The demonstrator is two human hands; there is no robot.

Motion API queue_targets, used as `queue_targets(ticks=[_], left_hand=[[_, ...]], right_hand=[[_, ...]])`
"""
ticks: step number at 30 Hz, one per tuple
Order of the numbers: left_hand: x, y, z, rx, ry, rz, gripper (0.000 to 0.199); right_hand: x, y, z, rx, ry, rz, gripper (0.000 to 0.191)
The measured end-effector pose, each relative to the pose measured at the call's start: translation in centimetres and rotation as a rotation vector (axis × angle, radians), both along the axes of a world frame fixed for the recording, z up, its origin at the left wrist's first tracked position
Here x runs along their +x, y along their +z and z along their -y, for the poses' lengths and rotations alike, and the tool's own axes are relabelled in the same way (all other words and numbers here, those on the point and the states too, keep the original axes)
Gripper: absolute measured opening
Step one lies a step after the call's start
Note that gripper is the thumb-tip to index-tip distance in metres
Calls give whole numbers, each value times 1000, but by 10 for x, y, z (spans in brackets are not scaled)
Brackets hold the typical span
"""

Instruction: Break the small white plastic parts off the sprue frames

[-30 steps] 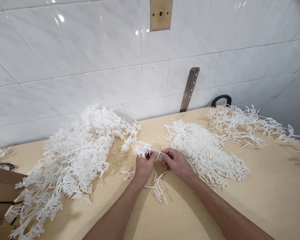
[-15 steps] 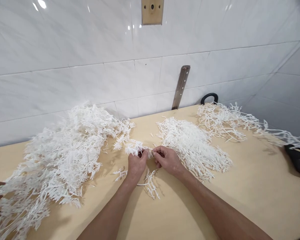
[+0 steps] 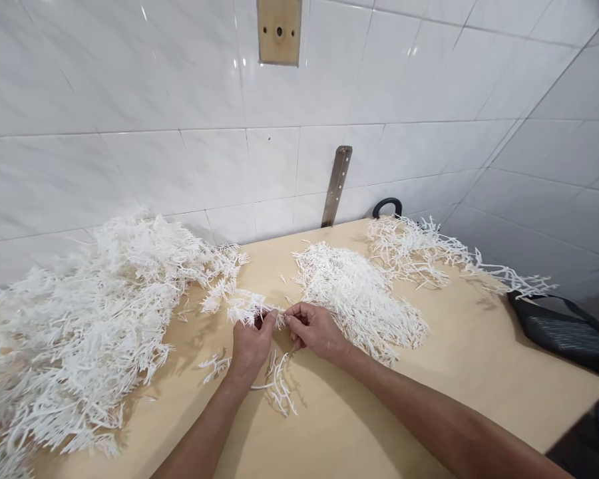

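Note:
My left hand (image 3: 249, 346) is closed on a white branching plastic sprig (image 3: 247, 307), gripped between thumb and fingers just above the table. Thumb and forefinger of my right hand (image 3: 319, 330) pinch the right end of the same sprig; the exact pinch point is too small to make out. Beneath my hands lies a bare white branched stem (image 3: 281, 389), partly hidden by my left wrist. A large fluffy heap of white sprigs (image 3: 104, 319) spreads to the left. Right beside my right hand is a flatter pile of small white pieces (image 3: 354, 293).
Bare, twig-like white stems (image 3: 414, 249) lie at the back right, some over a black bag (image 3: 564, 332) at the table edge. A metal strip (image 3: 337, 186) leans on the tiled wall (image 3: 199, 166). A black curved handle (image 3: 388, 203) rises behind the table (image 3: 429, 412).
The view has turned a little to the right, bringing more of the black bag into sight. Both hands keep nearly the same grip on the sprig.

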State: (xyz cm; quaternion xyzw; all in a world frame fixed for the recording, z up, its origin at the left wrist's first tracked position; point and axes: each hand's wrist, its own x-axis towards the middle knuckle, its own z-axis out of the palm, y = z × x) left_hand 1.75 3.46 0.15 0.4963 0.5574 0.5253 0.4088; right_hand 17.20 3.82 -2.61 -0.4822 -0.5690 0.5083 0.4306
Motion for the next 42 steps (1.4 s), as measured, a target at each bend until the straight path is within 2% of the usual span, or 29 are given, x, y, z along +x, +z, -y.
queue_targets(ticks=[3, 6, 12, 15, 18, 22, 25, 31, 42], left_hand=[[2, 0, 2, -11, 27, 0, 27], [3, 1, 3, -28, 42, 2, 27], [2, 1, 2, -26, -32, -54, 26], [1, 0, 2, -4, -60, -104, 22], [4, 0, 4, 25, -25, -125, 17], [12, 3, 9, 26, -4, -64, 18], [13, 3, 10, -13, 11, 14, 22], [1, -2, 4, -75, 36, 53, 29], [1, -4, 3, -128, 28, 94, 27]], right_hand=[[1, 1, -1, -28, 15, 29, 14], [-1, 2, 0, -34, -49, 31, 14], [-5, -2, 2, -19, -132, 46, 11], [-4, -2, 3, 47, -161, 120, 12], [-4, 1, 4, 121, -197, 233, 12], [-7, 7, 5, 88, -221, 295, 6], [-9, 8, 5, 27, -212, 214, 7], [-9, -1, 9, 94, -61, 52, 9], [-8, -2, 10, 26, -43, 34, 17]])
